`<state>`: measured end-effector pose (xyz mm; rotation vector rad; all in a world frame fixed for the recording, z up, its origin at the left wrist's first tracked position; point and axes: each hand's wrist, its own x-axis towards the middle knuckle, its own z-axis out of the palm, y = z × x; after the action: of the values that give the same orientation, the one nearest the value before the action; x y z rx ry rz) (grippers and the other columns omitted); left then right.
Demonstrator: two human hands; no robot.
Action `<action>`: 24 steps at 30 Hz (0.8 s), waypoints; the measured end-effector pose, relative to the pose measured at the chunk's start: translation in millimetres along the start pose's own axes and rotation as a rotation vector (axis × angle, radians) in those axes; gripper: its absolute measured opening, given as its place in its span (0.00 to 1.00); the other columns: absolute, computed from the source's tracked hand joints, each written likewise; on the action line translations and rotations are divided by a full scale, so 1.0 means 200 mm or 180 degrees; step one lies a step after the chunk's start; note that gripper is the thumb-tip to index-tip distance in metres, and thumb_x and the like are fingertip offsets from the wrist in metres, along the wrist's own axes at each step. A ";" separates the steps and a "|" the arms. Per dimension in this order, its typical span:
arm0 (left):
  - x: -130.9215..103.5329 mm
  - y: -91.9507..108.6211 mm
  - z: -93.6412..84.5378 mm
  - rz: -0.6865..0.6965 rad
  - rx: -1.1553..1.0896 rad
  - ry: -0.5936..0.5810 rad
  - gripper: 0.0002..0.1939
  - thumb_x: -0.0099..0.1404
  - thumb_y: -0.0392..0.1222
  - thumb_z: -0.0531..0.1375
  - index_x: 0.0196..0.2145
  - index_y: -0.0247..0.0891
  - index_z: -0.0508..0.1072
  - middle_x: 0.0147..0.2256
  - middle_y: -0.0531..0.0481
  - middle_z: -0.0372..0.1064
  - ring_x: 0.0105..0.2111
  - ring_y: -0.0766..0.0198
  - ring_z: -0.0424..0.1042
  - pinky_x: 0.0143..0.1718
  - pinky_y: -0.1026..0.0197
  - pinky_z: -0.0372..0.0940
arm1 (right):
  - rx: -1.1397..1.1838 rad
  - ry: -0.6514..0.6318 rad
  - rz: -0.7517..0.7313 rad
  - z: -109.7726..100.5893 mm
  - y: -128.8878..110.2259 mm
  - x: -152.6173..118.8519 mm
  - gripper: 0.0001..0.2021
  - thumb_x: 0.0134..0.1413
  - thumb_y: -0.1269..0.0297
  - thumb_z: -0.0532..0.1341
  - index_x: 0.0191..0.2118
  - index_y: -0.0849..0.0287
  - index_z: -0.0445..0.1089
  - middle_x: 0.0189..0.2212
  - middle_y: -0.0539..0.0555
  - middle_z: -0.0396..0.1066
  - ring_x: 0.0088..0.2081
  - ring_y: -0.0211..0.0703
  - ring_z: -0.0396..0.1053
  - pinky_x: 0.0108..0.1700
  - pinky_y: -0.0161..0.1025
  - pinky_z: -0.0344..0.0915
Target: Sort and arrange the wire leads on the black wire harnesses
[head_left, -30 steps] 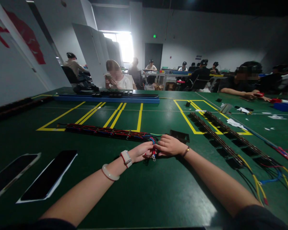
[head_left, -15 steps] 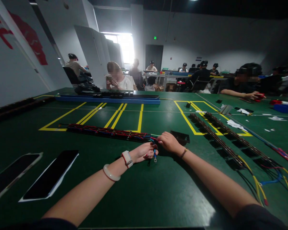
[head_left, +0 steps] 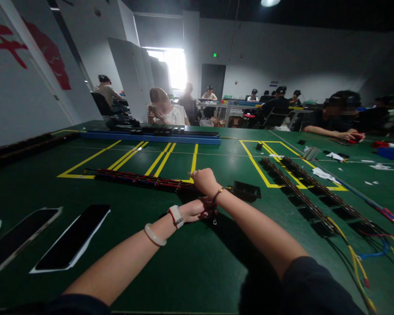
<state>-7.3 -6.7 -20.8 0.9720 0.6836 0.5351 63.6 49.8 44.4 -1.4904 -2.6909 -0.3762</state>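
Broadly: green surface point(head_left: 184, 267) under everything, yellow tape outlines on it. Landmark is the wired strip point(head_left: 141, 179), lying flat. Beyond it, a blue rail point(head_left: 151, 138), roughly parallel. Right of the wired strip, two dark strips point(head_left: 296, 193) slant from far left to near right, yellow leads at their near ends.

Wired strip itself: slim, red and blue wires along its top. Long axis runs crosswise to the person, slightly askew; left end points a little away, right end a little nearer and toward the hands.

Nearer and left of the wired strip, two dark phone-like slabs point(head_left: 74, 238). Left hand point(head_left: 196, 211) sits just nearer than its right end, fingers closed on a lead. Right hand point(head_left: 204, 181) curled over that end, wrist crossing the left fingertips; cannot tell what it grips. Just right of the strip, black tray-like piece point(head_left: 247, 190). Smallest: ring terminal point(head_left: 214, 222), hanging below the left fingers.
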 end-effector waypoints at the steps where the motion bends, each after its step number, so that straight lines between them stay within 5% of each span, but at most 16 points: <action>1: 0.00 -0.01 0.00 0.0032 -0.0004 0.0014 0.12 0.56 0.42 0.63 0.29 0.33 0.65 0.22 0.54 0.63 0.17 0.78 0.53 0.18 0.69 0.43 | -0.0007 0.0009 -0.0044 0.01 -0.02 0.00 0.14 0.65 0.70 0.47 0.41 0.65 0.69 0.32 0.63 0.73 0.35 0.48 0.73 0.34 0.38 0.62; 5: 0.01 -0.01 0.00 0.0030 0.0043 0.0108 0.11 0.57 0.43 0.62 0.28 0.33 0.65 0.22 0.55 0.62 0.16 0.78 0.51 0.18 0.69 0.41 | 0.0021 0.0068 -0.0061 0.00 -0.01 -0.04 0.15 0.66 0.67 0.46 0.41 0.64 0.68 0.33 0.63 0.74 0.34 0.48 0.73 0.34 0.38 0.61; 9: 0.00 0.00 0.00 -0.0036 0.0054 0.0088 0.08 0.61 0.41 0.59 0.31 0.35 0.62 0.24 0.54 0.65 0.14 0.80 0.49 0.17 0.69 0.40 | 0.0877 0.0396 0.0243 -0.02 0.14 -0.14 0.19 0.67 0.53 0.43 0.47 0.60 0.64 0.31 0.56 0.74 0.32 0.44 0.72 0.30 0.34 0.57; 12: -0.01 0.01 0.01 -0.0022 0.0115 0.0074 0.08 0.62 0.40 0.57 0.31 0.34 0.61 0.25 0.53 0.66 0.14 0.80 0.49 0.17 0.69 0.42 | 0.1472 0.0726 0.0297 0.02 0.27 -0.25 0.18 0.67 0.55 0.43 0.49 0.58 0.63 0.29 0.51 0.73 0.31 0.39 0.69 0.31 0.32 0.55; 18: -0.02 0.02 0.01 0.0015 0.0172 0.0035 0.12 0.62 0.45 0.59 0.33 0.32 0.64 0.25 0.54 0.64 0.15 0.79 0.48 0.18 0.68 0.41 | 0.0331 0.1017 0.0082 0.23 0.40 -0.45 0.12 0.64 0.61 0.52 0.41 0.57 0.71 0.34 0.55 0.72 0.38 0.43 0.65 0.43 0.38 0.52; 24: -0.04 0.04 0.01 -0.0147 0.0430 -0.0029 0.16 0.62 0.48 0.58 0.28 0.29 0.69 0.17 0.59 0.54 0.17 0.76 0.50 0.20 0.67 0.45 | -0.0132 0.0966 -0.0162 0.34 0.42 -0.48 0.11 0.63 0.61 0.53 0.41 0.56 0.73 0.32 0.55 0.70 0.38 0.44 0.62 0.46 0.41 0.49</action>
<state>-11.2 -9.2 -10.2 1.0817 0.7394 0.4480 190.9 28.7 -20.4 -1.2577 -2.4977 -0.6100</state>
